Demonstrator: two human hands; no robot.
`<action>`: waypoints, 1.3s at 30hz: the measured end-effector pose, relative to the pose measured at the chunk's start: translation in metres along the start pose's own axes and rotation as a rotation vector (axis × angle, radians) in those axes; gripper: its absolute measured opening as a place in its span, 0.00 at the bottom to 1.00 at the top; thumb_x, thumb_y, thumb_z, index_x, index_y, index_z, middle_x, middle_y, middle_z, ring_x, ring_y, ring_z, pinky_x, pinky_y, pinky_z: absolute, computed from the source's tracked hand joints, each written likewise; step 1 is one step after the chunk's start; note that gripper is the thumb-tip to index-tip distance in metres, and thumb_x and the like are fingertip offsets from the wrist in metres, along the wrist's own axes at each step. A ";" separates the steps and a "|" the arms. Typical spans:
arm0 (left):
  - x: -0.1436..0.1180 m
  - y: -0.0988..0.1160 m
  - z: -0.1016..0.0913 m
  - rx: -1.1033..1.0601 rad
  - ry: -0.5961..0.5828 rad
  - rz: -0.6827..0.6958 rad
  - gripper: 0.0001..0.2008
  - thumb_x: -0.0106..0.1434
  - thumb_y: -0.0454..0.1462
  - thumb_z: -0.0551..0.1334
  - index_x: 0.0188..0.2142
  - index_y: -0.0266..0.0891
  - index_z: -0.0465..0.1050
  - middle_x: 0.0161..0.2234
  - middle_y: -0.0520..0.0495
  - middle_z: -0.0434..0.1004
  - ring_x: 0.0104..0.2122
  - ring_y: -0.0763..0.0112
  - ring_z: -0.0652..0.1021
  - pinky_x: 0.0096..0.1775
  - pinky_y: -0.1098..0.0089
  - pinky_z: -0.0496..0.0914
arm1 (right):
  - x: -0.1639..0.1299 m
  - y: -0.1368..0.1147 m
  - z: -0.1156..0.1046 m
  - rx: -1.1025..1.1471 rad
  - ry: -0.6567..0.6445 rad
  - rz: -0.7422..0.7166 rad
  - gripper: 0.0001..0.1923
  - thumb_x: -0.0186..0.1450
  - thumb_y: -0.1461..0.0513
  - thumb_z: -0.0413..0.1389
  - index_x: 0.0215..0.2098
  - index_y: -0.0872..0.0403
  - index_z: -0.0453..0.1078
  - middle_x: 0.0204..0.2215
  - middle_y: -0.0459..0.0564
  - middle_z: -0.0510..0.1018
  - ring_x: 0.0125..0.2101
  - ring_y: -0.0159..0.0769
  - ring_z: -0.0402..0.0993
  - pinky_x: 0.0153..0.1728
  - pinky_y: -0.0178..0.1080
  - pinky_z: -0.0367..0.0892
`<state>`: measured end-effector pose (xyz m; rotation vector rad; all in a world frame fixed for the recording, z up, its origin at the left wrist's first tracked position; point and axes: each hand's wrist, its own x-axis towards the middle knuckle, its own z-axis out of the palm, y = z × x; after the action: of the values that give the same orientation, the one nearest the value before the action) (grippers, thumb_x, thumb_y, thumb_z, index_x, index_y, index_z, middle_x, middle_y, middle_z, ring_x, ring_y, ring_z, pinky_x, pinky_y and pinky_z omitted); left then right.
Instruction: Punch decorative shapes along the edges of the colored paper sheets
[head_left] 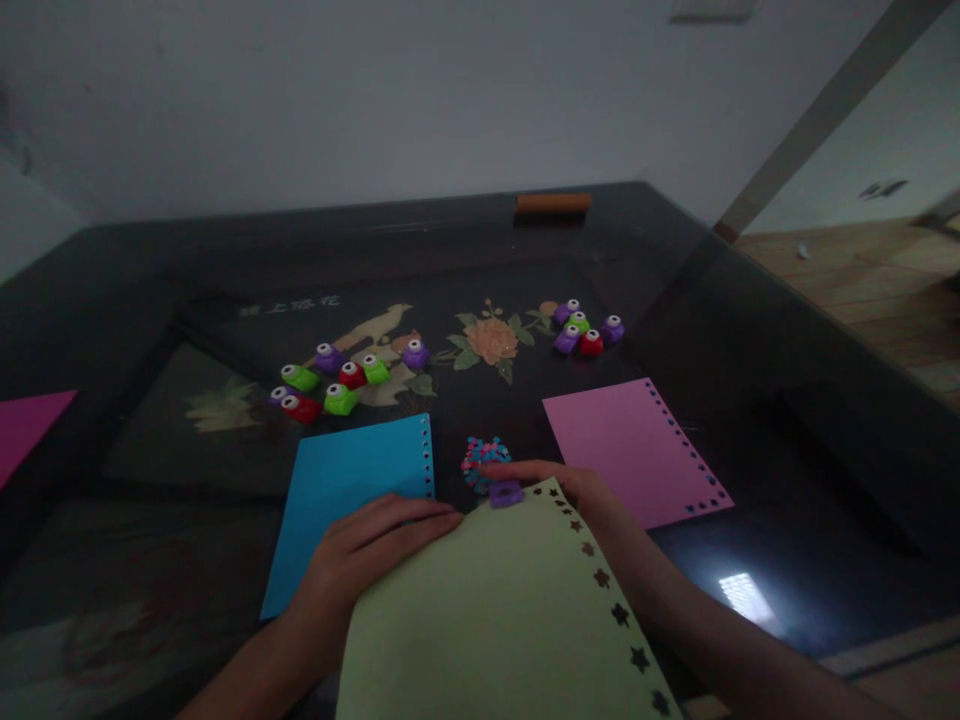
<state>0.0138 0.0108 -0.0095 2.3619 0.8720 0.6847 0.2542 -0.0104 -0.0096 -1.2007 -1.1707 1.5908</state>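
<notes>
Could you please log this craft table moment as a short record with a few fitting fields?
surface: dark glass-topped table with a bird and flower picture
left hand: flat on the light green sheet
right hand: at a purple punch on that sheet's top corner
green sheet edge: star-shaped holes along the right side
other sheets: blue sheet, pink sheet, both with punched edges
cut-outs: small heap of confetti
spare punches: two clusters

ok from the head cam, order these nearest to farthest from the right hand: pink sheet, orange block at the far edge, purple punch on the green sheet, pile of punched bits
1. purple punch, under the right hand fingers
2. pile of punched bits, just beyond, slightly left
3. pink sheet, to the right; close to the pile in distance, hard to call
4. orange block, far table edge
</notes>
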 end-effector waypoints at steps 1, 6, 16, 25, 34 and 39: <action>0.000 0.002 0.000 0.003 0.003 -0.009 0.16 0.65 0.35 0.54 0.50 0.48 0.72 0.44 0.49 0.79 0.40 0.68 0.79 0.42 0.72 0.73 | 0.000 0.002 0.000 0.005 0.007 -0.050 0.17 0.55 0.62 0.62 0.44 0.48 0.75 0.44 0.49 0.79 0.46 0.42 0.74 0.49 0.45 0.67; -0.001 0.009 -0.002 0.005 0.001 -0.066 0.15 0.65 0.35 0.54 0.49 0.46 0.72 0.45 0.47 0.78 0.42 0.67 0.78 0.44 0.71 0.72 | 0.003 0.006 -0.001 -0.026 0.012 -0.186 0.15 0.56 0.61 0.63 0.43 0.47 0.76 0.51 0.51 0.74 0.57 0.42 0.64 0.57 0.46 0.59; -0.002 -0.003 0.001 0.000 0.012 0.037 0.14 0.65 0.37 0.57 0.50 0.46 0.70 0.43 0.47 0.78 0.40 0.68 0.78 0.41 0.71 0.73 | 0.008 0.019 -0.011 -0.646 0.035 -0.379 0.14 0.62 0.66 0.55 0.44 0.45 0.75 0.57 0.47 0.69 0.51 0.41 0.70 0.50 0.46 0.67; -0.002 -0.009 0.000 0.080 0.011 0.070 0.12 0.67 0.38 0.55 0.49 0.45 0.70 0.42 0.49 0.79 0.39 0.69 0.79 0.41 0.72 0.73 | 0.004 0.008 -0.009 -0.919 0.018 -0.507 0.17 0.58 0.67 0.60 0.46 0.50 0.72 0.53 0.51 0.72 0.55 0.44 0.60 0.53 0.49 0.64; -0.005 -0.014 -0.006 0.181 -0.051 0.112 0.15 0.68 0.37 0.53 0.52 0.44 0.69 0.45 0.47 0.77 0.42 0.70 0.78 0.45 0.72 0.72 | 0.004 0.015 -0.012 -0.999 0.002 -0.528 0.17 0.57 0.65 0.61 0.45 0.46 0.72 0.53 0.48 0.72 0.56 0.46 0.58 0.54 0.51 0.60; -0.006 -0.010 -0.008 0.222 -0.040 0.111 0.16 0.68 0.35 0.51 0.52 0.44 0.69 0.46 0.46 0.77 0.43 0.69 0.77 0.45 0.71 0.71 | 0.004 0.015 -0.013 -1.069 0.023 -0.527 0.19 0.57 0.63 0.61 0.47 0.45 0.72 0.57 0.49 0.68 0.56 0.47 0.57 0.54 0.50 0.60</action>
<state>0.0007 0.0154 -0.0120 2.6286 0.8421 0.6091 0.2648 -0.0079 -0.0263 -1.3251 -2.2103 0.4956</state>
